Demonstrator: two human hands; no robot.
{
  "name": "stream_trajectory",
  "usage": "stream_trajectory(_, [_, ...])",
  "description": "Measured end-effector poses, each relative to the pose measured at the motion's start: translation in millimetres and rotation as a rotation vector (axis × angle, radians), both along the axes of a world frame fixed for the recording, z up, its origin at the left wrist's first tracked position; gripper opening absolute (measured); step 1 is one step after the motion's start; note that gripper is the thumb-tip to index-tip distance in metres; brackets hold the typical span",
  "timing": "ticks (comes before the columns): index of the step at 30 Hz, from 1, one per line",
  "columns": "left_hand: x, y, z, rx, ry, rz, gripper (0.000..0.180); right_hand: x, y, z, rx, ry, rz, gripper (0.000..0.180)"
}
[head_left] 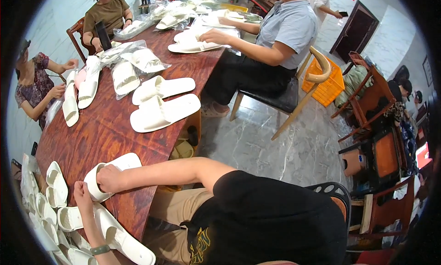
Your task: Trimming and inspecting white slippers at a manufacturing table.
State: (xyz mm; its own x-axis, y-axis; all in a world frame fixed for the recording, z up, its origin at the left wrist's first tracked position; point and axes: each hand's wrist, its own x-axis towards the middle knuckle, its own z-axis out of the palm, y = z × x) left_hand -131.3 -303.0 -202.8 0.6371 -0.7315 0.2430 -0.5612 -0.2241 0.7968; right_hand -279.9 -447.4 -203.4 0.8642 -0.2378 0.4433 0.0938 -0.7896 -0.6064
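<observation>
A white slipper (125,162) lies on the reddish-brown wooden table (110,132). My right hand (110,178) reaches into it with curled fingers, beside the wide strap; the fingertips are hidden inside. At the strap's other edge my left hand (83,197) is closed in a pinch, a green bangle (99,250) on its wrist. Just below, another white slipper (124,239) rests near the table's edge, partly behind my left forearm. Farther up the table, a pair of white slippers (165,112) lies side by side.
Many loose white slippers (56,187) crowd the lower left. Bagged slippers (146,60) cover the far table. Three people sit working: one in light blue (294,28), one in olive (108,12), one in a patterned top (39,76). An orange crate (327,83) and wooden chairs (372,97) stand rightward.
</observation>
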Motion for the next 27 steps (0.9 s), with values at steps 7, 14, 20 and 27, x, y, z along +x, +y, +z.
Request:
stream_trajectory(7, [-13,33,30,-0.083,-0.392,0.049,0.014,25,-10,39,-0.392,-0.136,0.107,0.014])
stream_trajectory(14, [-36,41,40,-0.328,-0.029,0.261,0.015,72,22,53,0.044,0.179,0.69,0.022])
stream_trajectory(20, [-39,47,32,-0.519,0.459,0.198,0.014,68,13,37,0.838,0.166,0.632,0.02])
stream_trajectory(27, [-34,47,29,-0.59,0.661,0.144,0.017,69,16,37,0.703,0.141,0.495,0.02])
